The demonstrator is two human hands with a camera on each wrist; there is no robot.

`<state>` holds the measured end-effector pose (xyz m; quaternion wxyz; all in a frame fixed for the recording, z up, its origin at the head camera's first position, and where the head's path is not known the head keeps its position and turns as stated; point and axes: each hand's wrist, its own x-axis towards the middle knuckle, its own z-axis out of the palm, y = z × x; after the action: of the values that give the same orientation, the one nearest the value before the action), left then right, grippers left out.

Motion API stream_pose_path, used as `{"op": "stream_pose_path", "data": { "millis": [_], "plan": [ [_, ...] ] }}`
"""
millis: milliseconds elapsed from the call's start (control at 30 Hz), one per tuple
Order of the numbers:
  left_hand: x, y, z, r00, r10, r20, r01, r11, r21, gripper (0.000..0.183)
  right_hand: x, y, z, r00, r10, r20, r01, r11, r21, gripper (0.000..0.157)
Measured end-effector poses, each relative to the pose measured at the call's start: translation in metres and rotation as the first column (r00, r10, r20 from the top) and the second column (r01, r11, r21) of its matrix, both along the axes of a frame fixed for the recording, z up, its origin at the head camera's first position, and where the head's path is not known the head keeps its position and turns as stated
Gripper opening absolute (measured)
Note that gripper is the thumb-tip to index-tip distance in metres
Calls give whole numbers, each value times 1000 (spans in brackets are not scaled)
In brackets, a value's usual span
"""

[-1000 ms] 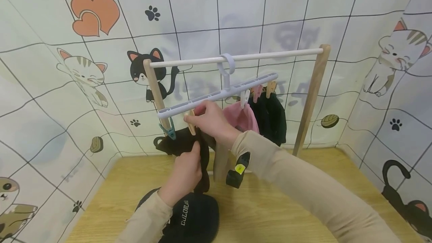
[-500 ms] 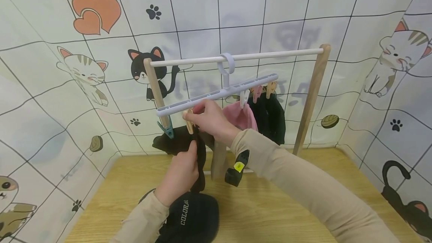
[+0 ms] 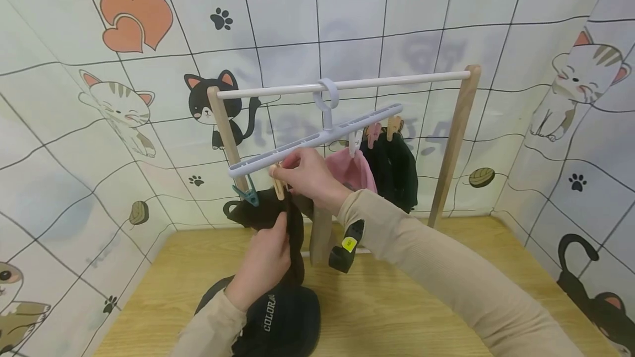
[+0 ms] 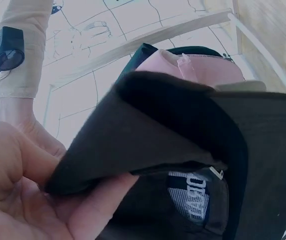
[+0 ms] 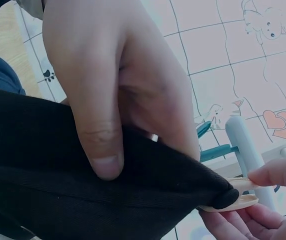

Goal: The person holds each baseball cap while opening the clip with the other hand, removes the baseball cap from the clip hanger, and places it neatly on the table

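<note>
A dark brown cap [image 3: 265, 208] hangs below the left half of the pale lilac clothes hanger [image 3: 285, 152]. My left hand [image 3: 265, 255] grips the cap from below, its thumb flat on the cloth in the right wrist view. Between thumb and fingers, my right hand [image 3: 312, 179] pinches a beige clothespin [image 3: 279, 182]. In the right wrist view the clothespin [image 5: 243, 192] sits at the cap's corner, beside a round dark button [image 5: 226, 198]. A teal clothespin [image 3: 249, 194] dangles from the hanger's left end, near the cap; whether it bites the cloth I cannot tell.
The hanger hooks over a white rail [image 3: 397, 80] on wooden posts. Further right hang a pink cap [image 3: 354, 169] and dark caps [image 3: 394, 169], held by white, pink and beige clothespins. A navy cap [image 3: 283, 321] lies on the wooden table [image 3: 387, 302], under my left forearm.
Both hands keep their holds on the brown cap and the beige clothespin. The hanger's left end and the teal clothespin sway slightly; the head view shifts a little.
</note>
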<state>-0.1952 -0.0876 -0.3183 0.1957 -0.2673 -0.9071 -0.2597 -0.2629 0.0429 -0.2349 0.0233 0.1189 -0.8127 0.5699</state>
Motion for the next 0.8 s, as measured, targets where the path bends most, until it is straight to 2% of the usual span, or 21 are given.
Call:
{"op": "stream_pose_path", "data": {
  "millis": [233,800],
  "plan": [
    [3,0,-2,998,-30,64,26,998,60,18,0,0,-2,1000,11,-15,-11,1000,-7,23],
    [11,-2,-8,985,-79,152,49,981,187,19,4,-2,-5,999,21,-26,-20,1000,24,23]
  ]
}}
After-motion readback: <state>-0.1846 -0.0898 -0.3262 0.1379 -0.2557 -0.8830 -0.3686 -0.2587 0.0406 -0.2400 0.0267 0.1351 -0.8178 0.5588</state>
